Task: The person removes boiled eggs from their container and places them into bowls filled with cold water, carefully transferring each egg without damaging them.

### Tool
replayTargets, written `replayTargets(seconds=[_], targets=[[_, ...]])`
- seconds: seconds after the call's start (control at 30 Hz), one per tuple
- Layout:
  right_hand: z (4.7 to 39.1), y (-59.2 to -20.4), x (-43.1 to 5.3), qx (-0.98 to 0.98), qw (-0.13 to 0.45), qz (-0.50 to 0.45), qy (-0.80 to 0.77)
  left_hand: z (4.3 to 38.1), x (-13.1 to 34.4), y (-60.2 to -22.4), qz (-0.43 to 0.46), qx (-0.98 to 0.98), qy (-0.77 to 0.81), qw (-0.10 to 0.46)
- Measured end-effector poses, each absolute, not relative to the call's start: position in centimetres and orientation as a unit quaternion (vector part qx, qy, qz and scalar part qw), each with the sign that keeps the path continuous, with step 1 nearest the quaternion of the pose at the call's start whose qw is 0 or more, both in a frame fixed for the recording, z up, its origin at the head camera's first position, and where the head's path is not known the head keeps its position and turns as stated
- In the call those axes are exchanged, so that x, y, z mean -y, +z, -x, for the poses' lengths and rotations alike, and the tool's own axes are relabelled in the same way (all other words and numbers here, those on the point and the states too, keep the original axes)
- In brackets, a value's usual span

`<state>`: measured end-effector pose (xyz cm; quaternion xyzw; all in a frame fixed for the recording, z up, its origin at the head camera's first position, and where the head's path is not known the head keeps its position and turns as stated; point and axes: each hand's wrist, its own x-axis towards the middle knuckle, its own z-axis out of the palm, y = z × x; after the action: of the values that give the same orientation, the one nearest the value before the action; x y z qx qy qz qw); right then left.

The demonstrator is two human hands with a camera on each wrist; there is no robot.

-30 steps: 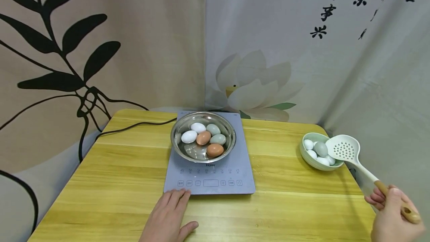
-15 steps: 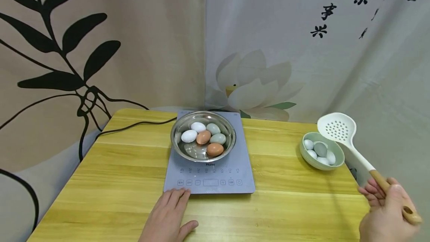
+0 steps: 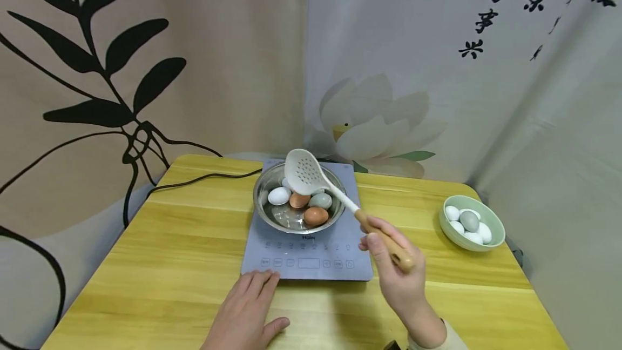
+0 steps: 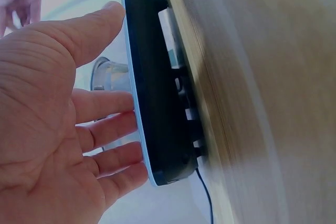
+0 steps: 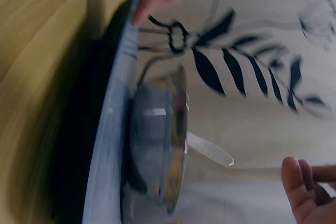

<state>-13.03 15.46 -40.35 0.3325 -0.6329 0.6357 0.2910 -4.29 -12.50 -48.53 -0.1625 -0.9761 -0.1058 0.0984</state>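
Right hand (image 3: 396, 263): my fingers are curled round the wooden handle of the spoon (image 3: 305, 172), white, perforated head. Head is over the back of the steel bowl (image 3: 272, 212), handle slanting down toward my side and to the right. Can't tell if the head touches steel or eggs.

Left hand (image 3: 250, 307): fingers straight, holding nothing, tips touching the cooktop (image 3: 272, 250) at its front edge, left part. Thumb spread off to the right. Left wrist view shows the tips against the cooktop's rim, dark underside and feet visible below.

Cooktop sits at the back edge of the desk (image 3: 180, 253), around the middle. Steel bowl stands on its rear half, behind the icon rows. Inside: white, brown and greenish eggs, some partly hidden by the spoon; brown egg (image 3: 316, 216) nearest the bowl's front.

Green bowl (image 3: 457, 236) is near the desk's back right corner, close to the right edge, well apart from the cooktop. Holds white eggs plus a grey-green egg (image 3: 469, 221) on top. Cord (image 3: 204, 178) runs from the cooktop to the desk's left edge, near the back left corner.
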Motion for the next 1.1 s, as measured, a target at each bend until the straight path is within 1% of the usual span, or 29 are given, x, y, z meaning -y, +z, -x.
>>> replayTargets(seconds=[0.17, 0.3, 0.47, 0.63, 0.93, 1.1], targets=[[13.6, -40.4, -12.9, 0.695, 0.392, -0.417, 0.435, 4.3, 12.4, -48.5, 0.170, 0.974, -0.105, 0.106], [13.2, -40.1, -11.9, 0.692, 0.422, -0.459, 0.364, 4.4, 12.4, -48.5, 0.172, 0.974, -0.098, 0.112], [12.3, -39.6, -11.1, 0.702, 0.419, -0.490, 0.303, 4.4, 12.5, -48.6, 0.170, 0.973, -0.091, 0.125], [11.7, -39.8, -10.5, 0.719, 0.404, -0.495, 0.274, 4.3, 12.6, -48.7, 0.166, 0.974, -0.103, 0.115], [10.5, -40.6, -12.0, 0.695, 0.367, -0.479, 0.391, 4.3, 12.5, -48.6, 0.163, 0.976, -0.101, 0.107], [10.5, -42.1, -13.6, 0.672, 0.354, -0.441, 0.479, 4.3, 12.4, -48.6, 0.161, 0.977, -0.101, 0.098]])
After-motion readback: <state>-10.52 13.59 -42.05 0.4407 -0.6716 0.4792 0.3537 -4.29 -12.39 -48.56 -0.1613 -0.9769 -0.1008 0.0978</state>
